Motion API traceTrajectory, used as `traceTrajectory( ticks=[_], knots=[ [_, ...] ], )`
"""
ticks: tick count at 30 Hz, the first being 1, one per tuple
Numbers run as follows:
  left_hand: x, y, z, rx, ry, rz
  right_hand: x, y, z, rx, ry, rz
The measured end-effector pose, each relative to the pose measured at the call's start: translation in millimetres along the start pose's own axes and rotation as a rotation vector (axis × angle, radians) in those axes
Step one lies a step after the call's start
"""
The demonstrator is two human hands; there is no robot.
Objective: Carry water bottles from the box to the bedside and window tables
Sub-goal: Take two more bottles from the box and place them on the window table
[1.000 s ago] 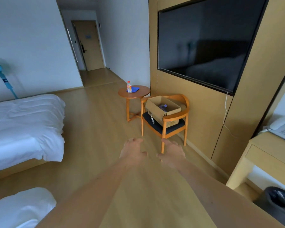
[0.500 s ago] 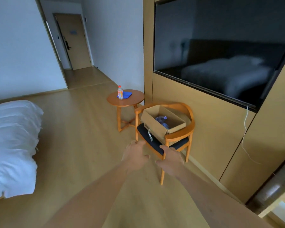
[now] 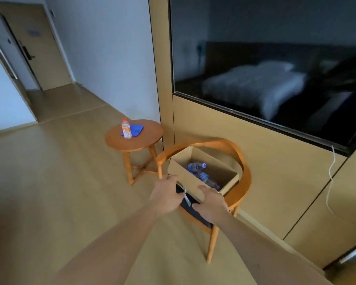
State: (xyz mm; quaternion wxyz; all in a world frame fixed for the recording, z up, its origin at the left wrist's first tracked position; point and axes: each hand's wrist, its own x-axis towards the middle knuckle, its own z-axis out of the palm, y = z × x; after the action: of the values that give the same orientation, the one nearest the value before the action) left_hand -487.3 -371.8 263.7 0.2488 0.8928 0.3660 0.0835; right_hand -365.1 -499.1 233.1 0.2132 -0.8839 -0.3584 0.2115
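1. An open cardboard box (image 3: 193,179) sits on the dark seat of a wooden armchair (image 3: 244,177), a little right of the frame's centre, against the tan wall panel.
2. Inside the box lie clear water bottles (image 3: 199,171), on their sides; one pale cap points toward the upper right. How many there are cannot be told.
3. The left hand (image 3: 165,195) reaches in from the bottom of the frame to the box's near left corner, its fingers (image 3: 170,178) loosely spread at the cardboard edge; whether they actually touch it cannot be told.
4. The right hand (image 3: 211,203) lies over the box's near wall at the lower right corner, its fingers relaxed and bent over the rim, holding no bottle.
5. Left of the chair stands a small round wooden bench (image 3: 152,138). On it an upright drink bottle (image 3: 126,128) with a red cap and colourful label stands just beside a folded blue cloth (image 3: 134,129).
6. A large dark television (image 3: 275,58) fills the upper right; a door (image 3: 39,46) is at the upper left.
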Motion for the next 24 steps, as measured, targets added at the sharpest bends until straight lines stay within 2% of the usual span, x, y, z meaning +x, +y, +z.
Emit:
traceTrajectory(
  ticks=[3, 7, 12, 17, 24],
  knots=[
    [50.9, -16.9, 10.3, -0.003, -0.037, 0.017, 53.1, -5.1, 10.5, -0.017, -0.041, 0.058],
    [132.1, -39.4, 16.9, 0.000, -0.064, 0.015, 137.2, -14.2, 21.7, -0.040, -0.074, 0.046],
    [235.3, -58.7, 18.4, 0.035, -0.140, -0.013, 236.7, -24.3, 22.1, 0.033, -0.088, 0.132],
    [323.6, -65.7, 23.1, 0.031, -0.165, -0.026, 315.2, -27.0, 12.3, 0.037, -0.123, 0.174],
    [412.4, -83.3, 55.8, 0.060, -0.283, 0.051, 392.1, -22.7, 20.3, 0.085, -0.134, 0.294]
  ],
)
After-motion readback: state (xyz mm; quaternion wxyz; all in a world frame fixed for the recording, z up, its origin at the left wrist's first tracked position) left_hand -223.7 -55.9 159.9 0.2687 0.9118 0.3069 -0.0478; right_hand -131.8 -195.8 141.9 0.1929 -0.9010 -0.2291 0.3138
